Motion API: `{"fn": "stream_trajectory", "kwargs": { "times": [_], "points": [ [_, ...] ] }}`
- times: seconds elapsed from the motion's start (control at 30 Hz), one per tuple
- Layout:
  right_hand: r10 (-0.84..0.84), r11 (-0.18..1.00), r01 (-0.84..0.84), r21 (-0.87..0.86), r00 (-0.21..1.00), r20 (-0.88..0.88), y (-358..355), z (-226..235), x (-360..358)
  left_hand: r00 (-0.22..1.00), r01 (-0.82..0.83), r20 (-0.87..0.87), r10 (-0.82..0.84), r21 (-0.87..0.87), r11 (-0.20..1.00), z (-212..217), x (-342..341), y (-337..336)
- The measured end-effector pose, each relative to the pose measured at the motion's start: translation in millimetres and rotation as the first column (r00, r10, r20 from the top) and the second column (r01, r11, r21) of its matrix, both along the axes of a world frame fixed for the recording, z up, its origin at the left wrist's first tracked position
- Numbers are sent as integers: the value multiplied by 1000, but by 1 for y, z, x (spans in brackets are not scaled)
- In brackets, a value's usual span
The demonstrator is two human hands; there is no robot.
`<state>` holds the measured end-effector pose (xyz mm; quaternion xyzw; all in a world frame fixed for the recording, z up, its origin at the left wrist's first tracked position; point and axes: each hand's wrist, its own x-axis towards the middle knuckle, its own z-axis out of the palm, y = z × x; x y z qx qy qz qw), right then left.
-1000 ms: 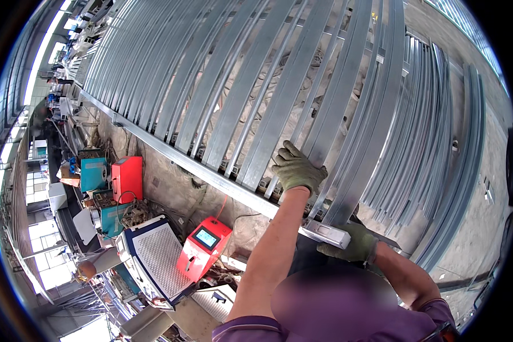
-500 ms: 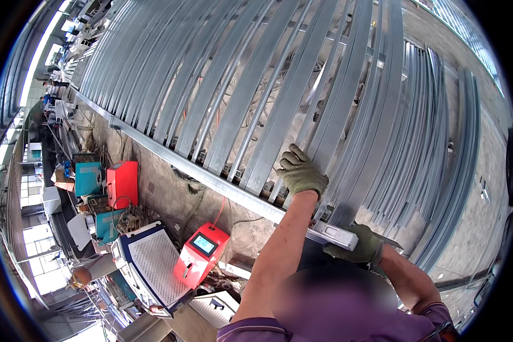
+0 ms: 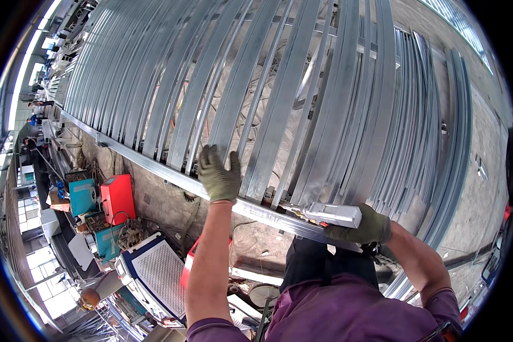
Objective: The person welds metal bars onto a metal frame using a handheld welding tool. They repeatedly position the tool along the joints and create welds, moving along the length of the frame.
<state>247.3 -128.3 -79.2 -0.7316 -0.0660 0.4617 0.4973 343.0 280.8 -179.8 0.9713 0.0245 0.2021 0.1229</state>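
My left hand (image 3: 219, 175), in a green work glove, lies with its fingers spread over the lower end of a flat galvanized steel bar (image 3: 242, 100). The hand is open and holds nothing. In my right hand (image 3: 367, 225), also gloved in green, is a silver, boxy welding gun (image 3: 336, 215). Its narrow nozzle points left, toward the bar ends along the long steel edge rail (image 3: 171, 174). From this view I cannot tell whether the nozzle touches the metal. My right fingers wrap under the gun and are partly hidden by it.
Parallel bars form a wide rack across the top. More loose steel profiles (image 3: 407, 131) lie to the right. At the lower left stand a red machine (image 3: 118, 198), teal boxes (image 3: 82, 196) and a white-and-blue machine (image 3: 154, 268). Cables trail over the concrete floor.
My left hand has shifted left along the rack to another bar. The welding gun in my right hand has moved slightly left and up, and my body has moved back from the view's middle.
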Motion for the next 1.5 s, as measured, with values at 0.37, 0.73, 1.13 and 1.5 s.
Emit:
{"fn": "stream_trajectory", "kwargs": {
  "times": [0.37,0.73,1.13,1.5],
  "points": [
    [89,995,-85,44,991,-99,18,-34,16,977,-159,-119,175,128,979,-50,-21,67],
    [144,990,-143,20,986,-83,23,-28,24,976,-166,-124,181,125,978,-46,-22,64],
    [225,974,-226,-9,973,-54,22,-31,31,956,-234,-157,248,107,966,-47,-22,62],
    [260,960,-264,-89,964,-57,19,-26,31,952,-234,-172,254,131,964,-50,-22,64]
  ]
}}
